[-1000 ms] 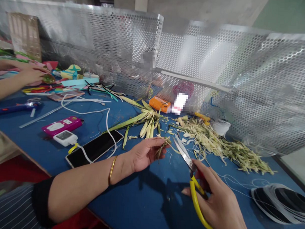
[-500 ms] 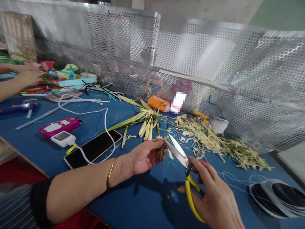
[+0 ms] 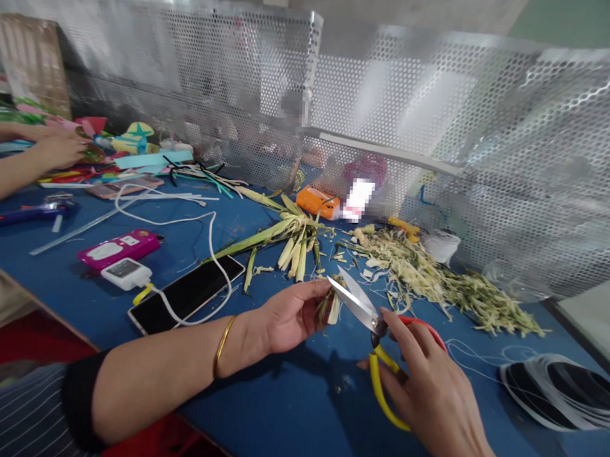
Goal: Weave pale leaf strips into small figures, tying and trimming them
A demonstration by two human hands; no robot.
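Gripping the yellow-handled scissors (image 3: 356, 303) in the right hand (image 3: 429, 393), fingers curled through the loops, blades parted just above the blue table (image 3: 289, 408). Pinching a short bundle of leaf strips (image 3: 328, 309) between thumb and fingertips of the left hand (image 3: 286, 316), the open blades at its upper end. Working in front of a black phone (image 3: 187, 294), green stalks (image 3: 289, 238) and a heap of trimmings (image 3: 433, 279) lying by the perforated screen (image 3: 438, 126).
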